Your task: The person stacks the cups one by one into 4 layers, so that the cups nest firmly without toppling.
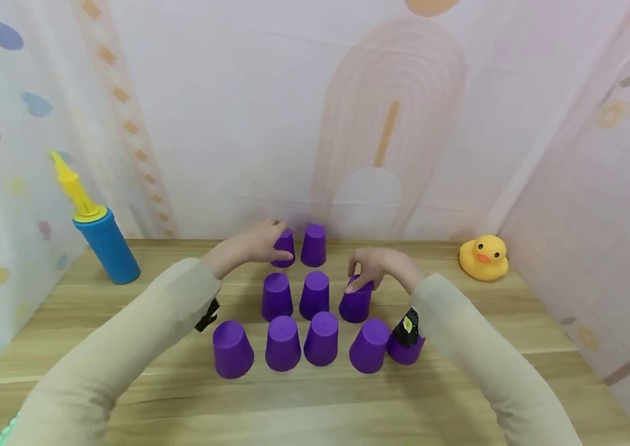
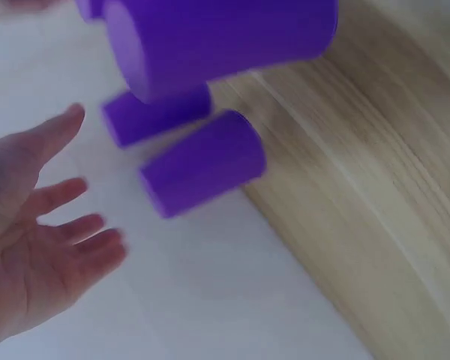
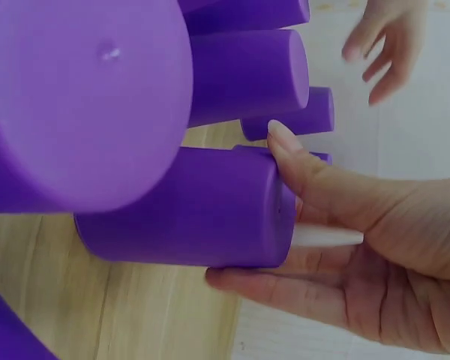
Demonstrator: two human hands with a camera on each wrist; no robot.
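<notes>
Cups packed tight: right hand gripping one, left hand open beside the back pair; a nudge could topple neighbours.

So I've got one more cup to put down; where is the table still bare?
Bare wood lies along the near edge of the table, between the pump and the cups, and between the cups and the duck. The middle is crowded: cups stand close, with the left hand and right hand among them.

cups: matt purple plastic, smooth under my fingers
worktop: pale wood grain, satin
duck: glossy rubber
</notes>
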